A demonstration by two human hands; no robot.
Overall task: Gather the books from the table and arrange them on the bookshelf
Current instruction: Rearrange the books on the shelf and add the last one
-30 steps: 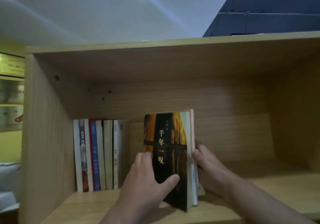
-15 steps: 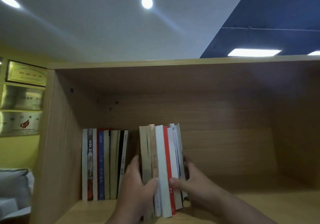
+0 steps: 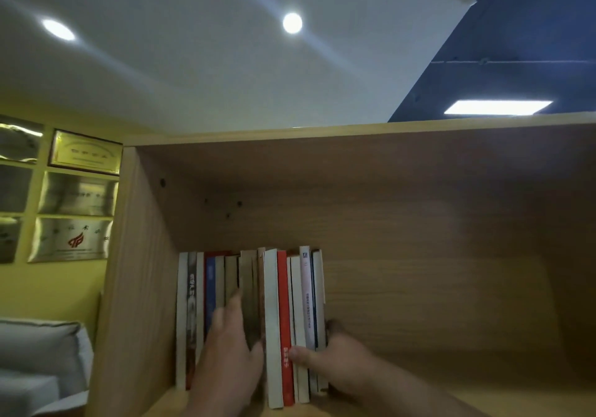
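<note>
My left hand [image 3: 230,355] was raised into the bookshelf [image 3: 451,255] with its fingers [image 3: 237,300] loosely straight and pointing up, lying flat against the brown spines in the middle of the row and holding nothing; the hand was blurred, so I could not tell the exact contact. My right hand [image 3: 342,361] came in from the lower right and gripped the right end of the books [image 3: 274,303]: the thumb [image 3: 298,356] pressed on the front of the spines beside the red book [image 3: 283,303], and the other fingers were curled round the far side of the last book. The books stood upright in one row on the shelf board, against the left wall of the compartment. I counted two hands, one row, and roughly fourteen spines, though the dim light kept me from an exact count. Overhead were two round ceiling lights [image 3: 292,23] and one rectangular panel light [image 3: 498,107].
</note>
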